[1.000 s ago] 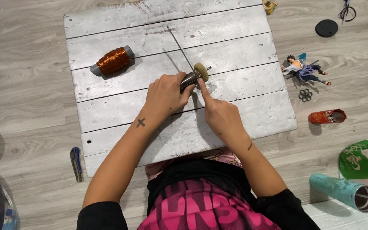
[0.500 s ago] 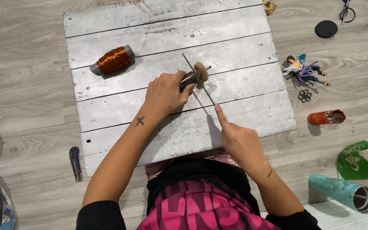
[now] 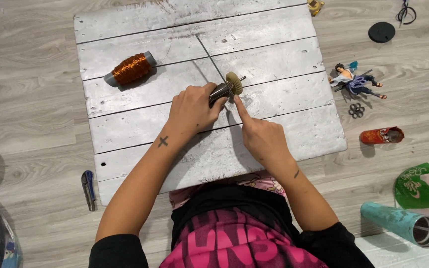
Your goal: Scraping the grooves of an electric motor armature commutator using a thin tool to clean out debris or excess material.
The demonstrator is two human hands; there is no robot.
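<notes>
My left hand is closed around a small motor rotor with a tan gear-like end, held just above a whitewashed wooden board. Touching the rotor's near side is my right hand, index finger stretched to it. It grips a thin stiff wire that slants up and left past the rotor. A spool of copper wire lies on the board to the left, apart from both hands.
The board lies on a grey plank floor. A utility knife is at the lower left. On the right are a toy figurine, a crushed red can, a teal tumbler, a green bag and a black disc.
My right hand pulled back toward me with the wire, then returned up to the rotor. The left hand and the rotor stayed in place.
</notes>
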